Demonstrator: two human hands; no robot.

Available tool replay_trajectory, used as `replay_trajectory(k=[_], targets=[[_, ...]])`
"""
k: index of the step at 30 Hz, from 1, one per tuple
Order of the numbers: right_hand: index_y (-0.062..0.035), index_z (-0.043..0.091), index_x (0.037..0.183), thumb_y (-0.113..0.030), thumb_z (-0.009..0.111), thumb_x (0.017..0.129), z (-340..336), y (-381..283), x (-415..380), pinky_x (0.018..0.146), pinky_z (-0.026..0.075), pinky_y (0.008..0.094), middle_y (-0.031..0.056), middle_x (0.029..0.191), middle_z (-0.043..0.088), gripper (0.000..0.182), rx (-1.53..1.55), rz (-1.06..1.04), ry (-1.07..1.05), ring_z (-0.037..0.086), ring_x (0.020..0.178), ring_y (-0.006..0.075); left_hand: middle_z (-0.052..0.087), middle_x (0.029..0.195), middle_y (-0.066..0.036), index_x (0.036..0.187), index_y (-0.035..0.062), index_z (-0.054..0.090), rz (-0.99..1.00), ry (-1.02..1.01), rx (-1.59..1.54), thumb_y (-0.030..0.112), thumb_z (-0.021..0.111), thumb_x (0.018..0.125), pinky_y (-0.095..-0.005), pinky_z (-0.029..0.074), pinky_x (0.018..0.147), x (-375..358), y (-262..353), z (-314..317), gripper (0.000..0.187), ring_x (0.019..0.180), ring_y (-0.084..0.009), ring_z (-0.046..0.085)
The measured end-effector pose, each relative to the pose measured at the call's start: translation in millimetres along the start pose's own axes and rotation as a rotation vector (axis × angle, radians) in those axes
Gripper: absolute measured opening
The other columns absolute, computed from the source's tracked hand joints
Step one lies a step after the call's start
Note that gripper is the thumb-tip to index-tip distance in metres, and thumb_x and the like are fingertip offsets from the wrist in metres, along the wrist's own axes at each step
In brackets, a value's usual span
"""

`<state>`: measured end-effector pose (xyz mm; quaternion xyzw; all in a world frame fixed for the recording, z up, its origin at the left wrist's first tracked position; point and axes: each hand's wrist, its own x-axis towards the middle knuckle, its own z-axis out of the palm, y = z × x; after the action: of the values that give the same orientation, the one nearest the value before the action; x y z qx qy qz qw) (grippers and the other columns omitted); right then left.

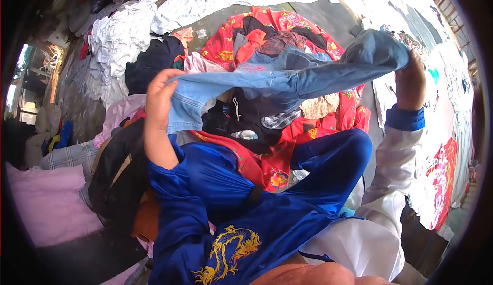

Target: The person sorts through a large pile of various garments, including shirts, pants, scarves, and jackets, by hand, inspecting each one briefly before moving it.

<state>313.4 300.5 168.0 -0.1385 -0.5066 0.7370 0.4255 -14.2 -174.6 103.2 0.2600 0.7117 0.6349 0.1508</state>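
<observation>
A pair of light blue jeans is stretched sideways between my two hands, above a red floral cloth heaped with clothes. At the left, my left hand grips one end of the jeans, and its fingers curl over the edge. My right hand is closed on the other end at the right, where the denim bunches up; part of its fingers is hidden. Beneath the jeans lie black garments, a beige piece and a checked piece.
White clothes are piled at the far left, near a dark navy garment. A pink cushion lies at the lower left. More white fabric spreads along the right. My blue-trousered knees flank the heap.
</observation>
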Motion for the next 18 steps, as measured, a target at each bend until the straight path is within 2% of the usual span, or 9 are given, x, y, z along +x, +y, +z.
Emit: replay_trajectory(k=[2,3,6,8,13,14,15,17,18], targets=[[0.0008,0.062,0.107,-0.013,0.052,0.101,25,-34,31,0.082,0.049,0.0307,0.0089,0.105,0.067,0.018,-0.018,-0.176,-0.082,0.063,0.095,0.0176,0.069,0.106,-0.008,0.113,0.0000,0.066,-0.036,0.071,-0.272,0.000,0.051,0.092,-0.0296,0.051,0.085,7,33,-11,0.026,0.093,-0.0149,0.064],[0.0058,0.058,0.121,-0.014,0.046,0.104,1,-41,71,0.099,0.047,0.0359,0.0143,0.117,0.066,0.029,-0.104,-0.284,-0.137,0.063,0.109,0.0233,0.069,0.107,-0.009,0.114,0.0004,0.065,-0.023,0.082,-0.366,0.001,0.051,0.093,-0.0297,0.052,0.086,16,47,-17,0.025,0.094,-0.0155,0.065],[-0.0038,0.061,0.115,-0.015,0.052,0.100,86,-49,114,0.075,0.044,0.0277,0.0034,0.094,0.065,0.021,-0.435,-0.534,-0.125,0.060,0.083,0.0149,0.069,0.109,-0.012,0.120,0.0002,0.062,0.011,0.167,-0.363,0.003,0.051,0.097,-0.0311,0.053,0.089,60,73,-20,0.026,0.098,-0.0193,0.067],[-0.0118,0.065,0.096,-0.019,0.060,0.097,117,-30,161,0.059,0.038,0.0203,-0.0043,0.080,0.061,0.009,-0.335,-0.517,-0.138,0.054,0.067,0.0064,0.069,0.110,-0.014,0.123,0.0004,0.060,0.012,0.176,-0.420,0.002,0.051,0.096,-0.0337,0.054,0.090,99,63,-20,0.028,0.100,-0.0221,0.068],[-0.0064,0.056,0.136,-0.027,0.069,0.088,119,81,224,0.098,0.037,0.0354,0.0069,0.126,0.064,0.054,-0.363,-0.089,-0.152,0.055,0.117,0.0194,0.062,0.119,-0.011,0.142,0.0056,0.044,0.068,0.175,-0.505,0.002,0.058,0.093,-0.0377,0.054,0.089,155,-27,6,0.051,0.107,-0.0241,0.062],[-0.0061,0.056,0.137,-0.027,0.070,0.088,121,109,212,0.097,0.038,0.0350,0.0072,0.130,0.063,0.055,-0.452,-0.069,-0.037,0.054,0.118,0.0180,0.062,0.118,-0.009,0.141,0.0050,0.045,-0.006,0.203,-0.366,0.004,0.059,0.092,-0.0363,0.053,0.087,146,-46,21,0.051,0.106,-0.0236,0.062],[-0.0166,0.050,0.145,-0.028,0.075,0.084,86,154,231,0.105,0.034,0.0366,0.0110,0.145,0.052,0.067,-0.556,0.088,-0.117,0.046,0.132,0.0188,0.062,0.117,-0.008,0.140,0.0045,0.045,-0.079,0.227,-0.225,0.007,0.061,0.091,-0.0349,0.052,0.085,137,-67,32,0.051,0.105,-0.0231,0.062],[-0.0043,0.072,0.102,-0.018,0.065,0.090,48,224,188,0.077,0.051,0.0304,0.0040,0.091,0.072,0.020,-0.950,-0.470,-0.235,0.064,0.080,0.0152,0.063,0.116,-0.007,0.138,0.0011,0.046,-0.107,0.015,0.221,0.013,0.063,0.090,-0.0328,0.051,0.082,136,-188,33,0.052,0.101,-0.0226,0.063],[-0.0054,0.073,0.106,-0.017,0.071,0.084,33,260,157,0.078,0.051,0.0295,0.0056,0.097,0.073,0.025,-0.802,-0.197,-0.059,0.066,0.084,0.0154,0.064,0.116,-0.010,0.137,-0.0011,0.046,-0.246,-0.039,0.230,0.019,0.065,0.089,-0.0349,0.051,0.085,114,-209,51,0.055,0.102,-0.0240,0.064]])
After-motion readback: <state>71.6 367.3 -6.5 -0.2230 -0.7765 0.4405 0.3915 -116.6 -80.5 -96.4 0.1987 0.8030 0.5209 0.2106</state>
